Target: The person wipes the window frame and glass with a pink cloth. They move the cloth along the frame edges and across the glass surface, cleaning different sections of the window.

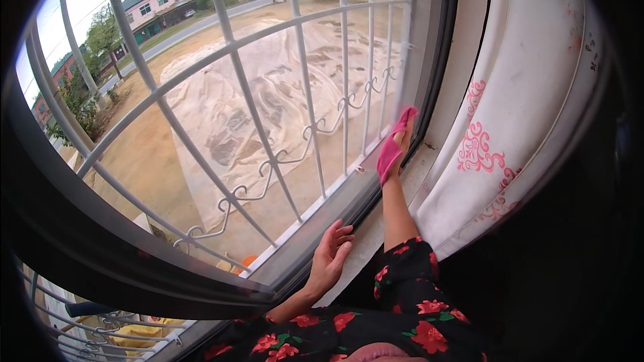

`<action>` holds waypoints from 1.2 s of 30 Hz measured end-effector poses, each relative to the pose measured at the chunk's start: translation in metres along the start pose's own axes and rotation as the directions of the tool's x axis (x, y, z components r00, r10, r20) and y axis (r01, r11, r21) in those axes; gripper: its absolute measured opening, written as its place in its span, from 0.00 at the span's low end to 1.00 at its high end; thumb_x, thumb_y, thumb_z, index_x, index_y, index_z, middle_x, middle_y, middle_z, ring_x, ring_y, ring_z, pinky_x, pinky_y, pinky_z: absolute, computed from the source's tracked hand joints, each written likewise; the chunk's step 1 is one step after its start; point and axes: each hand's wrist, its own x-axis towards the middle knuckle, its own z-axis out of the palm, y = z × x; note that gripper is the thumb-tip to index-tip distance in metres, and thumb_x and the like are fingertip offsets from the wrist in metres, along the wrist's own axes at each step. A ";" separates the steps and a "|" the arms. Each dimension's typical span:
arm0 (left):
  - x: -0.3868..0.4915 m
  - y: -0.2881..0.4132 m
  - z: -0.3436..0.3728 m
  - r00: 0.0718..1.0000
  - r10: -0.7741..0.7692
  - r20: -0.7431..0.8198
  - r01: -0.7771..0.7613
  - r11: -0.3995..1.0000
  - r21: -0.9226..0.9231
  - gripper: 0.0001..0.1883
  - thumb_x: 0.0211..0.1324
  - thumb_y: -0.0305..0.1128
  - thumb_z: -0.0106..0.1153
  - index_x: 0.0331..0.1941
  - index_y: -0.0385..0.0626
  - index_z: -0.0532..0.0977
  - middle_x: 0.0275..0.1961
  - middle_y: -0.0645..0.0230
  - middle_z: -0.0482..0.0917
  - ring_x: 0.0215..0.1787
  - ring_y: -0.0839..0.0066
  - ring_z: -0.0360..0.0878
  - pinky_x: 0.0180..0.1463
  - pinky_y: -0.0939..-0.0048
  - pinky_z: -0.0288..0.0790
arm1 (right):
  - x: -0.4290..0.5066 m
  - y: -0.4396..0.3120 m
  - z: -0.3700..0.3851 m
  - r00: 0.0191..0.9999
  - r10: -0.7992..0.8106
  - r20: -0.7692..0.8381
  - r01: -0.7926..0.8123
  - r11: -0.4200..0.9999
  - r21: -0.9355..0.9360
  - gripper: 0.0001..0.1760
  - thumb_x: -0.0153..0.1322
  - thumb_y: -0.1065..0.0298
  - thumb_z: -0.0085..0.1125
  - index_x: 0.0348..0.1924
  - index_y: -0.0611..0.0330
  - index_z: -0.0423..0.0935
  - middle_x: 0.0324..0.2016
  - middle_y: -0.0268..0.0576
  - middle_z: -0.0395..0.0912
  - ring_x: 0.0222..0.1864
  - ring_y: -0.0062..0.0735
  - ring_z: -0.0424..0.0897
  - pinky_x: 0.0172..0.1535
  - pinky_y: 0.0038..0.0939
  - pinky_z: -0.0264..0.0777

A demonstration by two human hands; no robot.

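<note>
My right hand (402,143) holds a pink cloth (390,158) against the lower right part of the window pane (367,161), close to the dark window frame (435,80). Part of the cloth covers the fingers. Lower down, my left hand (329,256) is beside the bottom rail of the frame, its fingers slightly bent and apart, with nothing in them. Whether its fingertips touch the rail I cannot tell. Beyond the glass stands a white metal window grille (266,158) with curled ornaments.
A white curtain with a red pattern (508,110) hangs at the right, over the pale windowsill (359,261). A dark sash edge (126,271) curves across the lower left. Outside, a large pale sheet (261,95) covers the ground; a yellow thing (138,334) lies below the grille.
</note>
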 end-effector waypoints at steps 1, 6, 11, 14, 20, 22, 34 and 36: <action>-0.001 -0.009 -0.001 0.997 -0.063 -0.046 0.064 0.998 0.028 0.30 0.71 0.28 0.52 0.73 0.39 0.57 0.66 0.55 0.72 0.64 0.67 0.74 0.67 0.65 0.68 | -0.040 0.010 -0.006 0.999 0.049 -0.014 -0.050 0.998 -0.026 0.29 0.84 0.61 0.33 0.75 0.69 0.56 0.77 0.53 0.50 0.79 0.43 0.48 0.78 0.37 0.41; -0.023 -0.041 -0.019 0.925 -0.363 -0.114 0.350 0.929 -0.120 0.27 0.70 0.29 0.56 0.69 0.38 0.63 0.63 0.60 0.75 0.63 0.69 0.75 0.67 0.66 0.69 | -0.201 -0.035 -0.015 0.950 -0.195 0.243 0.243 0.953 -0.183 0.26 0.79 0.65 0.48 0.69 0.65 0.67 0.74 0.62 0.54 0.76 0.66 0.53 0.75 0.54 0.47; -0.035 -0.031 -0.027 0.950 -0.270 -0.155 0.188 0.895 -0.403 0.19 0.73 0.30 0.54 0.64 0.41 0.69 0.61 0.65 0.77 0.61 0.71 0.78 0.63 0.66 0.73 | -0.199 -0.085 -0.003 0.665 -0.515 0.541 0.581 0.812 0.060 0.21 0.67 0.61 0.65 0.54 0.46 0.80 0.68 0.55 0.66 0.71 0.68 0.62 0.69 0.64 0.53; -0.011 -0.012 -0.014 0.973 -0.174 -0.155 0.107 0.925 -0.364 0.16 0.76 0.35 0.49 0.56 0.35 0.75 0.51 0.63 0.83 0.52 0.73 0.82 0.59 0.67 0.75 | -0.139 -0.095 0.013 0.558 -0.642 0.525 0.708 0.699 0.102 0.20 0.67 0.59 0.62 0.53 0.44 0.80 0.67 0.54 0.67 0.70 0.66 0.64 0.69 0.64 0.53; 0.046 0.031 0.016 0.999 0.036 -0.002 -0.036 0.991 -0.129 0.16 0.79 0.37 0.45 0.51 0.36 0.75 0.37 0.68 0.81 0.41 0.80 0.79 0.52 0.73 0.74 | -0.002 -0.082 0.036 0.862 -0.495 0.108 0.502 0.863 -0.055 0.24 0.76 0.70 0.44 0.65 0.65 0.72 0.70 0.58 0.65 0.72 0.60 0.64 0.72 0.46 0.56; 0.056 0.038 0.024 0.996 0.090 0.020 -0.087 0.991 -0.101 0.15 0.79 0.37 0.45 0.49 0.36 0.75 0.35 0.69 0.80 0.39 0.81 0.78 0.50 0.74 0.74 | 0.013 -0.079 0.039 0.905 -0.423 0.046 0.425 0.903 -0.060 0.26 0.77 0.71 0.41 0.68 0.66 0.69 0.72 0.57 0.63 0.73 0.54 0.63 0.73 0.43 0.56; -0.097 -0.009 -0.040 0.987 -0.088 -0.135 0.095 0.994 0.047 0.12 0.76 0.31 0.45 0.46 0.36 0.75 0.35 0.64 0.82 0.39 0.74 0.82 0.47 0.72 0.75 | -0.197 -0.134 0.012 0.260 -0.763 0.591 0.715 0.564 0.413 0.19 0.64 0.61 0.69 0.49 0.33 0.85 0.59 0.31 0.76 0.67 0.39 0.70 0.70 0.50 0.55; -0.111 -0.011 -0.048 0.964 -0.210 -0.166 0.213 0.977 0.000 0.12 0.76 0.32 0.45 0.45 0.36 0.75 0.34 0.64 0.82 0.38 0.75 0.82 0.47 0.72 0.75 | -0.194 -0.122 0.009 0.237 -0.773 0.588 0.753 0.529 0.392 0.20 0.62 0.60 0.70 0.48 0.29 0.86 0.57 0.27 0.77 0.65 0.36 0.71 0.69 0.48 0.56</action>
